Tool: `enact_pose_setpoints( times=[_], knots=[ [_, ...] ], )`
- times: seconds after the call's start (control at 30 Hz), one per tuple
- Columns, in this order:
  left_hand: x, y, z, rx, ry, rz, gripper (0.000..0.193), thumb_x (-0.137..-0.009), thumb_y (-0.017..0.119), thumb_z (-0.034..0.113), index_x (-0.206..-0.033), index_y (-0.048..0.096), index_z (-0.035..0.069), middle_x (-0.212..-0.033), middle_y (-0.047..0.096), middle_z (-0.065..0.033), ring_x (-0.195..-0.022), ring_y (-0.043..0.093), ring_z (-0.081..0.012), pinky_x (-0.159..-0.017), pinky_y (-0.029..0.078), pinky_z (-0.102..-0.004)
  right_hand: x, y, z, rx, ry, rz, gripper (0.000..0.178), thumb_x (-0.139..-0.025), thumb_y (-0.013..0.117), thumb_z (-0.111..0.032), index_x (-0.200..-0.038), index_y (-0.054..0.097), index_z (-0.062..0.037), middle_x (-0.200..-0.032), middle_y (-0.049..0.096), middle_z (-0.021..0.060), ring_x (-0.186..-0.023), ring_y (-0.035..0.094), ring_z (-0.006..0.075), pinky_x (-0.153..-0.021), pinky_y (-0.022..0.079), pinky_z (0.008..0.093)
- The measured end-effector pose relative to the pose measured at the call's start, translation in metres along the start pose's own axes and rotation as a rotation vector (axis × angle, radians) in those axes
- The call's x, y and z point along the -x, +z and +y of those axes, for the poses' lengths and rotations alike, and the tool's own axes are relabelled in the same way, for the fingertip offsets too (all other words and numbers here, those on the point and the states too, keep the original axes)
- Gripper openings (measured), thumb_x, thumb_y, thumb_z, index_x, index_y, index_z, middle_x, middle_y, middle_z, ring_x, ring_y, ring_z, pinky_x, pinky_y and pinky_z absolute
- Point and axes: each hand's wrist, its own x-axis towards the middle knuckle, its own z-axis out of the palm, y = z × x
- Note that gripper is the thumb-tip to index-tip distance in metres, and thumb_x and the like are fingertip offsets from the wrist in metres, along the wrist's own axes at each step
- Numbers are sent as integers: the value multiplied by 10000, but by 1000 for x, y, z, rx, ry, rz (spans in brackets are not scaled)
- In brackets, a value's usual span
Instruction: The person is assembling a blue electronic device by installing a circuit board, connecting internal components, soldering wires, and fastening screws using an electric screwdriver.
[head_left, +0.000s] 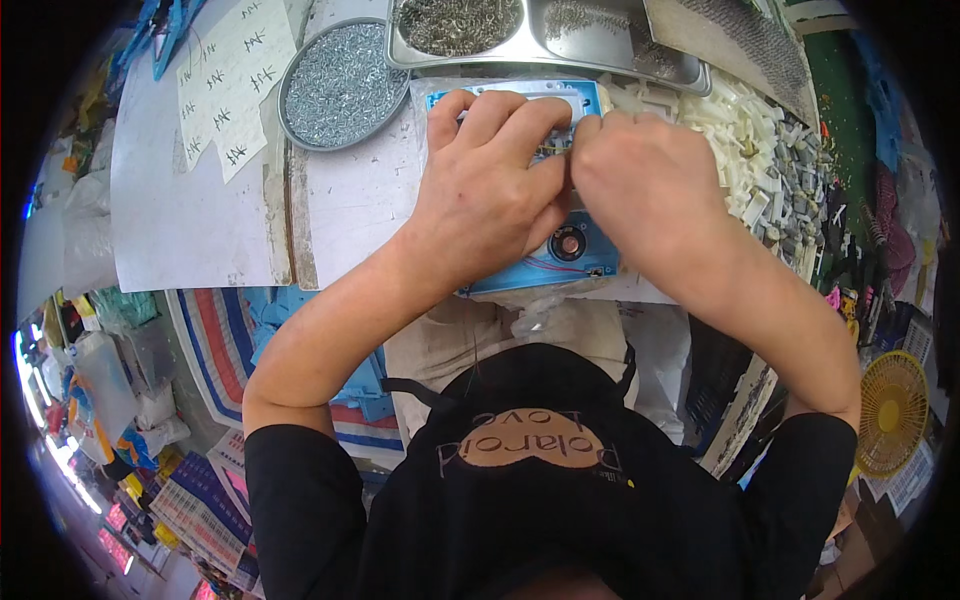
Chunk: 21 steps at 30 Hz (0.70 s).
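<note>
On the worktable in front of me lies a blue plastic housing [510,281] with electronic parts inside. A round black speaker [568,243] with a copper-coloured centre sits in its near part, beside thin red wires. My left hand [485,190] lies across the left side of the housing, its fingers curled over and gripping it. Close against it, my right hand [650,170] is closed in a pinch over the housing's right side. Whatever the right fingers hold is hidden beneath them. Both hands cover most of the housing's middle.
Beyond the housing stand a round grey dish [345,85] of small screws and a metal tray [590,58] with small metal parts, springs among them. White plastic pieces [735,140] are heaped at right. A marked paper sheet [230,90] lies at left. A yellow basket [892,413] stands lower right.
</note>
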Motion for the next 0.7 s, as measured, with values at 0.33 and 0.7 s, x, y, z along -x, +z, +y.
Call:
enact_pose_setpoints(
  times=[0.33, 0.7],
  knots=[
    [-5, 0, -10, 86, 9, 0, 182, -773, 754, 168, -949, 756, 121, -1124, 633, -66, -1003, 590, -265, -927, 385, -432, -1, 1, 34, -497, 461, -71, 164, -858, 707, -152, -799, 687, 0, -675, 657, 131, -615, 632, 256, -601, 491, 376],
    [-30, -8, -15, 111, 89, -112, 244, -712, 818, 145, -925, 709, 101, -1004, 622, -68, -865, 591, -271, -793, 437, -414, 22, 18, 32, -516, 455, 86, 201, -865, 662, -232, -842, 652, -32, -755, 674, 224, -750, 660, 448, -689, 523, 546]
  ],
)
